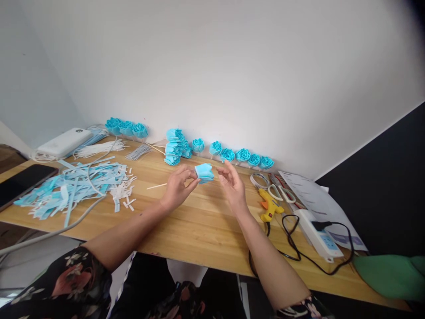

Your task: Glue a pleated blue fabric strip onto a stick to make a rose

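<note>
My left hand (179, 186) is closed around the base of a light-blue artificial flower (204, 173), whose petals point to the right. Its thin wooden stick (156, 186) pokes out to the left behind the fingers. Just right of the petals, my right hand (232, 186) is raised with its fingers apart and nothing visible in it. A small gap lies between those fingertips and the flower. Beyond my hands, a bunch of finished blue flowers (175, 146) lies on the wooden table (195, 226).
More blue flowers (243, 155) stand along the wall. A pile of blue strips (76, 184), a phone (26, 184) and a white power bank (64, 142) are at left. To the right lie a yellow glue gun (270, 204), scissors (282, 193), a corded power strip (318, 237) and paper (308, 195).
</note>
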